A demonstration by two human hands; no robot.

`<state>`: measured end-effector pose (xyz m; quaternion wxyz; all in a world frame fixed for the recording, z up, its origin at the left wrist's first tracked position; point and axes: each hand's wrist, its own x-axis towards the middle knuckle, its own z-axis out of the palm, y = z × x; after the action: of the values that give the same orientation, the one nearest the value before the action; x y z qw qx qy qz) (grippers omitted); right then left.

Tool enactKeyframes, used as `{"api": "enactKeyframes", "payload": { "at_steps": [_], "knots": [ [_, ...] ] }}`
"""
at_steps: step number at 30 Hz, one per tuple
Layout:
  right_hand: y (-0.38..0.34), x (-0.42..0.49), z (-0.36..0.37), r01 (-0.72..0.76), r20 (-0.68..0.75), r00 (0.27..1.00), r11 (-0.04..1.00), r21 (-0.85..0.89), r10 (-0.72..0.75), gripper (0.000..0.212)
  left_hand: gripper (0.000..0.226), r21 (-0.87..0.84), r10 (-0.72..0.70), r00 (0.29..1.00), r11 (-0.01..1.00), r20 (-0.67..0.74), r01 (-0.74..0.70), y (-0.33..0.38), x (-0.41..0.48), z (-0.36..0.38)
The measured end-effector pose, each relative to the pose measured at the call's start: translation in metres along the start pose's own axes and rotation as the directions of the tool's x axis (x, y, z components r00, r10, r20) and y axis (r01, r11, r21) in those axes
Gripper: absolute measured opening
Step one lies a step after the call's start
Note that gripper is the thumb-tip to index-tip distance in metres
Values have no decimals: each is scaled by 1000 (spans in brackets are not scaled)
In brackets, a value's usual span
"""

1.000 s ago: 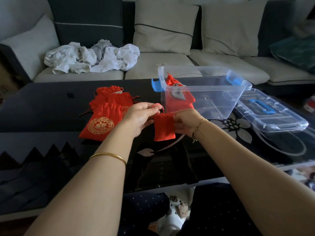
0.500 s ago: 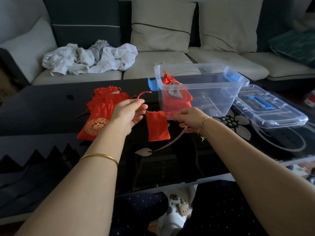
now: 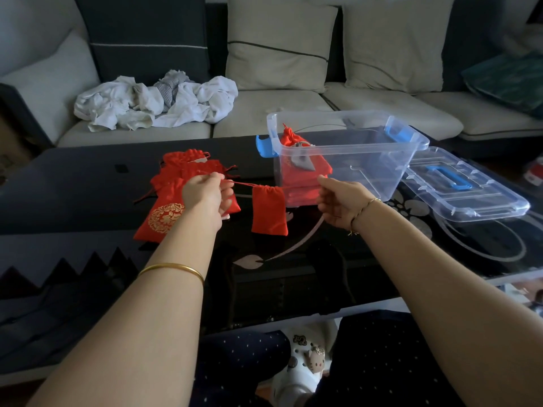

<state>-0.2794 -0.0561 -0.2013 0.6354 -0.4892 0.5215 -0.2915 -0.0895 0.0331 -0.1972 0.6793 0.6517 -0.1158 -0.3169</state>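
Surface: dark glass table (image 3: 88, 183), sofa (image 3: 264, 110) far behind.
Left hand (image 3: 205, 192): pinches red pouch's (image 3: 269, 211) drawstring (image 3: 244, 184).
Right hand (image 3: 340, 204): pinches drawstring's other end.

Room's dim, soft daylight only. Across from me: a long pale-cream fabric sofa (image 3: 264, 113) w/ dark frame. On it, 2 beige square back cushions w/ a thin dark line, one mid (image 3: 279, 45), one to the R (image 3: 393, 45), plus a dark grey cushion w/ pale stripe (image 3: 147, 39) on the L. A crumpled pile of white cloth (image 3: 152, 104) sits on the L seat. A teal cushion (image 3: 508, 80) is far R, blurry. Btwn me & the sofa: a low black glossy glass coffee table (image 3: 73, 186), w/ a pale leaf-and-stem pattern (image 3: 249, 261) & a zigzag edge on my L.
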Motion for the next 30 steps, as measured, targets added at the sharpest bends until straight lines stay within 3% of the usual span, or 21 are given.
{"api": "enactKeyframes", "payload": {
  "at_steps": [9, 12, 15, 18, 21, 23, 26, 30],
  "knots": [
    [2, 3, 0, 4, -54, 999, 996, 93, 1, 36, 11, 8, -16, 998, 1000, -57, 16, 1, 7, -7],
    [2, 3, 0, -20, -48, 999, 995, 98, 25, 36, 15, 155, 84, 991, 986, -105, -67, -2, 9, -9],
    [2, 5, -1, -45, -48, 998, 992, 114, 51, 37, 24, 403, 252, 960, 896, -120, -185, -7, 12, -11],
    [2, 6, -5, -82, -81, 992, 975, 209, 101, 37, 30, 458, 256, 947, 877, -193, -144, -6, 11, -13],
    [1, 7, -10, -125, -132, 975, 933, 337, 178, 37, 33, 305, 137, 944, 952, -301, -41, -1, 8, -8],
    [0, 6, -9, -102, -174, 969, 925, 366, 176, 37, 33, 108, 21, 954, 994, -300, 12, 4, 4, -4],
    [-2, 5, -5, 41, -290, 957, 978, 205, 21, 35, 28, -181, -76, 992, 982, -106, 55, 17, -8, -3],
    [-14, -6, 3, 312, -275, 916, 949, 37, -291, 35, 32, -409, 20, 971, 909, 238, 81, 28, -14, 0]
  ]
}}
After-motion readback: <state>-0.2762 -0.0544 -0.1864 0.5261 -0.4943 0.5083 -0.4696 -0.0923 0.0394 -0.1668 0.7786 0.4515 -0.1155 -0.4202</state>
